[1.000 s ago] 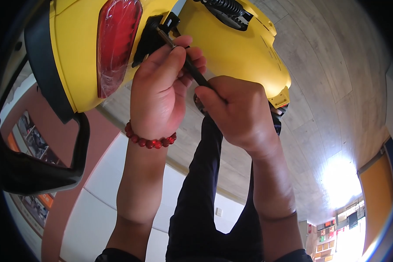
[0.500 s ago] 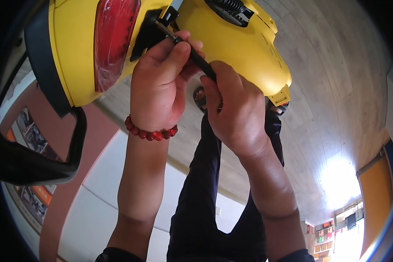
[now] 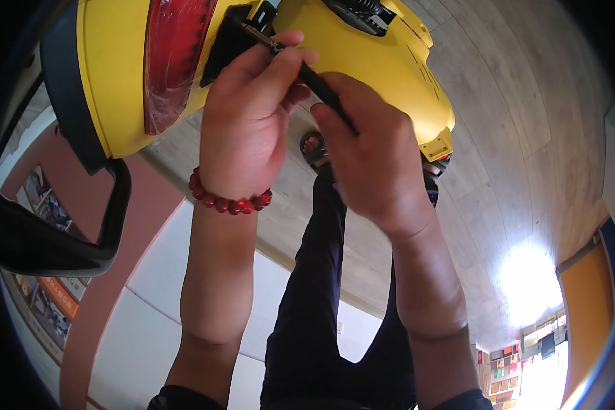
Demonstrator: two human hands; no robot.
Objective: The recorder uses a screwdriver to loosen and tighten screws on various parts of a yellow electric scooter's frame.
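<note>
Left hand (image 3: 242, 113) fingers lightly closed on screwdriver (image 3: 316, 80) near its shank (image 3: 258, 35), right hand (image 3: 376, 150) wrapped round handle (image 3: 335, 104), tip (image 3: 244, 26) at black recess (image 3: 220, 55); skewed push may slip it, scratching red lamp (image 3: 176, 61)

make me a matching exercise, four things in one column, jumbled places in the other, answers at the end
1. red round-beaded bracelet
2. slim black tool with metal shaft
3. long red plastic lens
4. black curved bar

A. set in yellow bodywork
B. near picture's left edge
C. gripped by right hand
D. around left wrist

Pairs: 1-D, 2-C, 3-A, 4-B
</note>
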